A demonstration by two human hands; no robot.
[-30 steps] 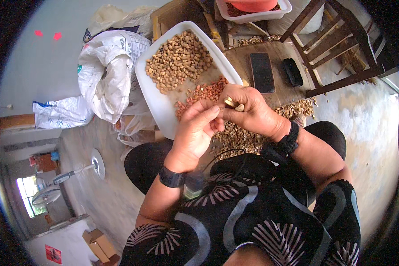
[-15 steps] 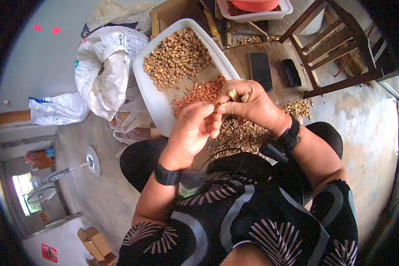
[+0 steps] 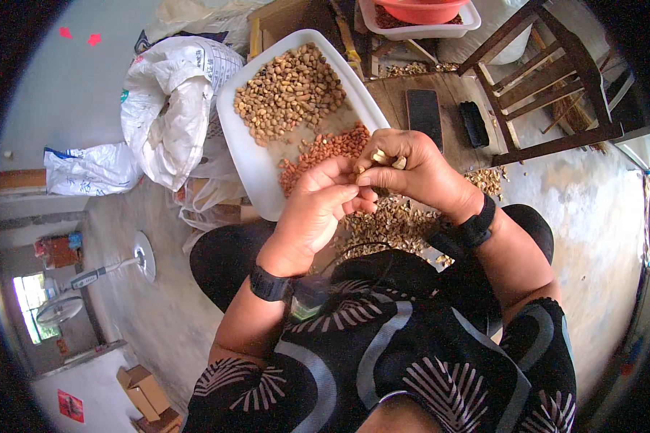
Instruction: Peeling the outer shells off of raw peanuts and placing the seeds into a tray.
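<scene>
1. The wooden seat (image 3: 451, 101) carried a dark phone (image 3: 424, 115) and, nearer its chair-back edge, a black open case (image 3: 474, 124).
2. The grey floor (image 3: 585, 216) bore scattered shells (image 3: 393, 229) beside the seat's near edge.

The right grip (image 3: 420, 172), holding peanut pieces (image 3: 380, 156), touches the left grip (image 3: 312, 209) near a white tray (image 3: 253, 177).

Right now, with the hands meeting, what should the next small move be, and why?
Perhaps a gentle squeeze where the left hand and right hand meet: what they pinch is mostly hidden, but pale peanut pieces sit in the right hand and red kernels lie in the white tub, so it may need cracking.
</scene>
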